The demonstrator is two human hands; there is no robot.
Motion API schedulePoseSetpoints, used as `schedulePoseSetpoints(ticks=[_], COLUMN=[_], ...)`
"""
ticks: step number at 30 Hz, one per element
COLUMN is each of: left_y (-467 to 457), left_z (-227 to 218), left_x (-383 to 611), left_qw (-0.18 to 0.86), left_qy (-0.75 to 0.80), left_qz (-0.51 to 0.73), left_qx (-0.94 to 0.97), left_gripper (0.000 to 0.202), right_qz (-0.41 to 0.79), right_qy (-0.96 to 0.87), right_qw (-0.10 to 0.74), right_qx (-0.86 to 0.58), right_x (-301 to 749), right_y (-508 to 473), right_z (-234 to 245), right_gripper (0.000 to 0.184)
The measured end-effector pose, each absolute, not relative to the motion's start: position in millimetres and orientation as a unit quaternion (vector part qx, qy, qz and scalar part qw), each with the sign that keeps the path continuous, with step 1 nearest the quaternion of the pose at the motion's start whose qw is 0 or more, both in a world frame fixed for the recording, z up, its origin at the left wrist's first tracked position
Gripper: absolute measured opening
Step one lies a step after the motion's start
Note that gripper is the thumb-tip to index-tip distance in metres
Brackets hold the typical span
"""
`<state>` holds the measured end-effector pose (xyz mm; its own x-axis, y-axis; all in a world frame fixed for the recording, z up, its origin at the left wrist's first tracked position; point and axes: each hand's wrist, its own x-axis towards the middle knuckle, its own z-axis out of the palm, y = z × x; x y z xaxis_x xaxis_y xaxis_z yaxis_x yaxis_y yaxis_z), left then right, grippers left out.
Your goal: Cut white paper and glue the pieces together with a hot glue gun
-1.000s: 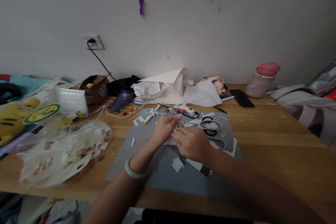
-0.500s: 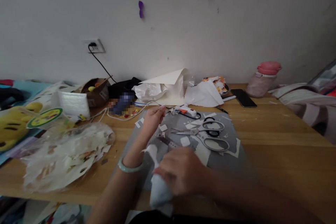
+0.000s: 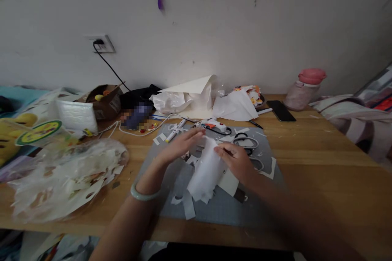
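Note:
In the head view a thin white sheet [image 3: 206, 173], like a tissue with a ragged lower edge, hangs over the grey mat [image 3: 214, 214]. My right hand [image 3: 240, 163] pinches its upper right edge between thumb and fingers. My left hand [image 3: 180, 147], with a pale bangle on the wrist, reaches to the sheet's top left, fingers stretched out; whether they touch it I cannot tell. Grey-handled scissors [image 3: 259, 164] lie partly hidden behind my right hand. A white glue gun [image 3: 219, 125] rests beyond both hands. Paper scraps [image 3: 189, 206] lie around the sheet.
A clear plastic bag [image 3: 61, 183] of scraps lies at the left. White paper [image 3: 234, 106], a black phone [image 3: 281, 111] and a pink-lidded bottle [image 3: 306, 89] stand along the wall. A white cord [image 3: 153, 131] runs across the table's back.
My right hand has moved up and away from me with the white sheet, which now hangs spread out over the mat. My left hand's fingers have straightened towards its top.

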<state>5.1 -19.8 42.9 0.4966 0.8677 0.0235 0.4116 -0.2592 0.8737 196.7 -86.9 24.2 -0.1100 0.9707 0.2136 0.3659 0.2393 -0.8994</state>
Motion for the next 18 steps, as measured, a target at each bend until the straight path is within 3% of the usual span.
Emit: schedulePoseSetpoints(ticks=[3,7,11,15,18], left_y=[-34,-46,-47,-45,-45], left_z=[43,34,30,28,25], left_x=[26,47,50,47,46], left_qw=[0.532,0.627,0.568,0.564,0.582], left_qy=[0.417,0.466,0.475,0.406,0.412], left_qz=[0.249,0.295,0.346,0.275,0.238], left_qx=[0.694,0.550,0.576,0.664,0.659], left_gripper=[0.028,0.022,0.026,0.036,0.045], right_qz=[0.357,0.360,0.456,0.618,0.665], right_qy=[-0.630,-0.643,-0.593,-0.466,-0.424], right_qw=[0.448,0.392,0.396,0.403,0.398], right_qx=[-0.524,-0.551,-0.532,-0.488,-0.469], right_x=[191,190,202,210,207], right_y=[-87,-87,-84,-83,-85], right_z=[20,17,21,25,25], right_gripper=[0.025,0.017,0.022,0.040,0.048])
